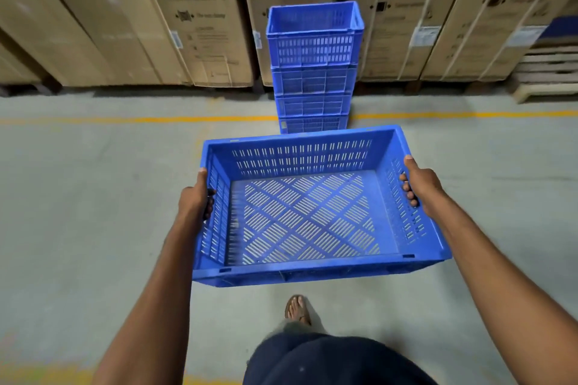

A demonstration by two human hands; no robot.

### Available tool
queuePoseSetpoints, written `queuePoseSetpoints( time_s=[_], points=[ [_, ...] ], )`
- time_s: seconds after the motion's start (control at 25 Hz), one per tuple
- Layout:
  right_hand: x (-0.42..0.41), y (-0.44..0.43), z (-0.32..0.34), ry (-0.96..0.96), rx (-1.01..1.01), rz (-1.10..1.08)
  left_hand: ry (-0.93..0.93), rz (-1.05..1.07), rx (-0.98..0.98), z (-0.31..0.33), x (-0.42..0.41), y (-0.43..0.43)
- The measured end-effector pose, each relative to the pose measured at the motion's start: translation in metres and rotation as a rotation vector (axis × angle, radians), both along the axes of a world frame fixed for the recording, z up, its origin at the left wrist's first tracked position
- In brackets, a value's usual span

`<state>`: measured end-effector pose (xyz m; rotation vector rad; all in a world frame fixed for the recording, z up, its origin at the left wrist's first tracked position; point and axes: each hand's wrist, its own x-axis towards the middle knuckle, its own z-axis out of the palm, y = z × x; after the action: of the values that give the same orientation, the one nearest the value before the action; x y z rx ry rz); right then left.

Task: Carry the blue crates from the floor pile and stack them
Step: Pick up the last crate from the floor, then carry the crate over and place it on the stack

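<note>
two hands hold one empty blue crate [306,216] between them: left hand [195,200] and right hand [420,186] each curl fingers through an end-wall handle slot. it looks light, rigid slotted plastic, best carried by those slots. the stack [312,72] stands ahead, beyond the hands.

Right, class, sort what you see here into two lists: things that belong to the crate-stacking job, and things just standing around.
Belongs to the job: carried blue crate, gripped at its side walls by the left hand and right hand; stack of blue crates ahead.
Just standing around: washing machine cartons; wooden pallet; yellow floor line.
</note>
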<state>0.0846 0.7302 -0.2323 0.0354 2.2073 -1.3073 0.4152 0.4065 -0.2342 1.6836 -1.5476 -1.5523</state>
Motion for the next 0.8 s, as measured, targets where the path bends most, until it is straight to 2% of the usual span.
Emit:
queuePoseSetpoints(
  time_s=[0.36,0.52,0.8],
  points=[
    [-0.149,-0.096,0.024,0.26,0.051,-0.187,0.037,-0.084,-0.223,0.032,-0.198,-0.126],
    [-0.249,-0.151,0.026,0.353,-0.015,-0.191,0.065,-0.051,-0.328,0.038,-0.292,-0.18],
    [-0.425,-0.264,0.072,0.493,-0.035,-0.124,0.092,0.023,-0.434,0.077,-0.439,-0.262]
  ],
)
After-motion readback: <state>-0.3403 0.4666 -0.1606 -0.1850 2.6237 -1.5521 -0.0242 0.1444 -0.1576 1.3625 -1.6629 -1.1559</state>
